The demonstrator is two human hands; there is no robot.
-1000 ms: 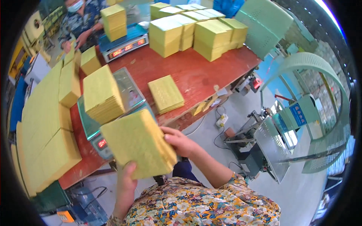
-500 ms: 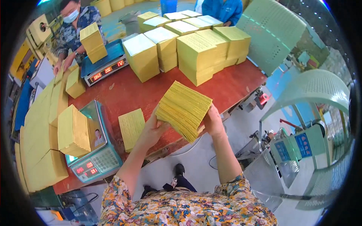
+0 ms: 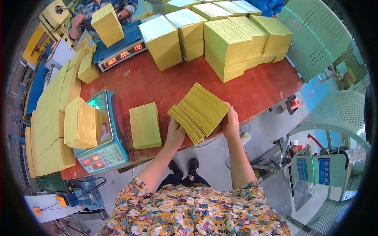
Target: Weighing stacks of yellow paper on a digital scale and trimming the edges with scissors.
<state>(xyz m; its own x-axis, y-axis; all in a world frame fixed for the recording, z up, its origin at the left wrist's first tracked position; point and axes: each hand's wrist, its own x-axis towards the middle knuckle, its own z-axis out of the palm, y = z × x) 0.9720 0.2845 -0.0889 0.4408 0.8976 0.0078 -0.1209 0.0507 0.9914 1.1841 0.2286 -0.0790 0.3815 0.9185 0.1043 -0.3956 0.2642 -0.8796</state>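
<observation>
Between my two hands, just over the near edge of the table, is a thick stack of yellow paper (image 3: 202, 111), its layered sheet edges facing up. A crease-like gap splits the layers into a narrower left part and a wider right part. My left hand (image 3: 175, 133) grips its lower left side, and my right hand (image 3: 231, 121) is closed on the right side. Left of my left hand, a lower yellow paper stack (image 3: 145, 125) lies flat on the table. Farther left, a tall yellow paper stack (image 3: 80, 122) stands on a teal digital scale (image 3: 104, 156).
The red table (image 3: 153, 88) bears several tall yellow stacks (image 3: 228, 47) at its far side. A second scale (image 3: 122, 55) with a paper stack stands behind. Yellow blocks (image 3: 51, 114) line the left. A co-worker (image 3: 84, 17) is at the far left; perforated green metal (image 3: 315, 39) rises at right.
The view has shifted, so the table things appear higher or farther right. The held stack has turned a little, and its layers have parted at a gap. The co-worker's hand has left the blocks.
</observation>
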